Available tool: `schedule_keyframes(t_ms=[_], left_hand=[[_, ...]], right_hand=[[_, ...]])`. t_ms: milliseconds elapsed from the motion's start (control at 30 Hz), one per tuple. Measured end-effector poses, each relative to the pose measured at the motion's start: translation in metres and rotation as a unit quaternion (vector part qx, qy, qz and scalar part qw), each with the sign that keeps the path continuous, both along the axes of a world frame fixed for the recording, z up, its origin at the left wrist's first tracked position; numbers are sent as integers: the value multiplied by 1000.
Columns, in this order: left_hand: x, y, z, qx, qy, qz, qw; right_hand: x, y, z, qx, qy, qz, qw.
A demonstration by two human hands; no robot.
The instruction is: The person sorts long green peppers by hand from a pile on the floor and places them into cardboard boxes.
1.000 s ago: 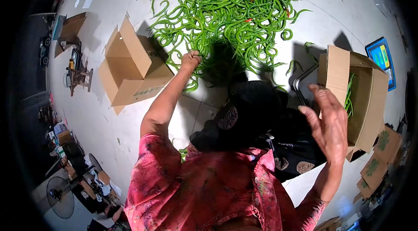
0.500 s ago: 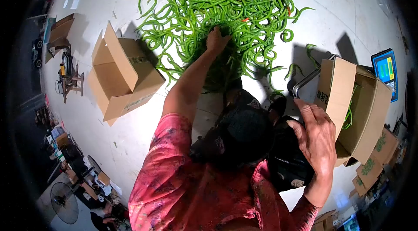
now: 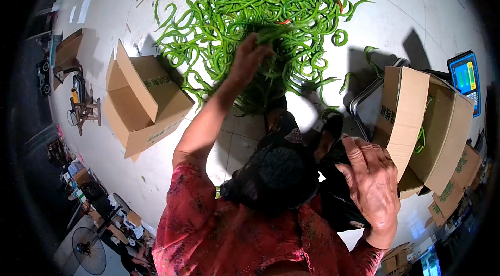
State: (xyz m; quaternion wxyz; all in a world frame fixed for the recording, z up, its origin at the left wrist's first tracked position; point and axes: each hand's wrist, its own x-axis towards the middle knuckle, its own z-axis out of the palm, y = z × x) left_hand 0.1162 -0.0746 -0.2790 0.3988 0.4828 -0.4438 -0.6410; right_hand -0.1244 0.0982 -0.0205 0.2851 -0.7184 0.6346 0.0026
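Note:
A large heap of long, curled green chili peppers (image 3: 271, 0) lies spread over the pale floor in front of me. My left hand (image 3: 249, 61) is over the near part of the heap, its fingers closed on a green chili pepper (image 3: 285, 30) that is blurred by motion. My right hand (image 3: 373, 185) hangs in the air beside the open cardboard box on the right (image 3: 445, 140). Its fingers are bent, with the thumb apart, and nothing shows in them. A few green peppers are visible inside that box.
Another open cardboard box (image 3: 148, 101) stands to the left of the heap. At the right, a scale with a lit blue display (image 3: 464, 79) stands behind the filled box, by a metal frame (image 3: 359, 100). Stray peppers lie near it. A fan (image 3: 88, 250) is at lower left.
My left hand has drawn back toward me and slightly left from the heap, with a pepper now in its fingers. My right hand has stayed beside the box, and the view has shifted slightly.

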Motion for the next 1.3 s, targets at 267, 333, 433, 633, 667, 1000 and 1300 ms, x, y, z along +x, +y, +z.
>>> schedule_keyframes(t_ms=[267, 333, 433, 633, 667, 1000, 1300], left_hand=[[-67, 5, -115, -180, -461, -179, 851], [-73, 1, -107, -305, -523, -159, 780], [-81, -11, -117, -436, -526, -134, 718], [-94, -33, -125, -397, -552, -246, 691], [-94, -32, -124, -393, -553, -223, 700], [-86, -31, -112, -333, -600, -193, 701], [-25, -55, 39, -182, -326, -41, 927]], right_hand=[[-3, 0, 0, -4, 15, -10, 1000], [-4, -1, 1, -7, 18, -5, 1000], [-6, -1, 0, -5, 11, 16, 1000], [-11, 1, 0, -30, 20, 57, 998], [-12, 2, 0, -31, 25, 54, 998], [-19, 7, 1, -60, 5, 38, 997], [-23, 13, 6, -60, -55, -13, 997]])
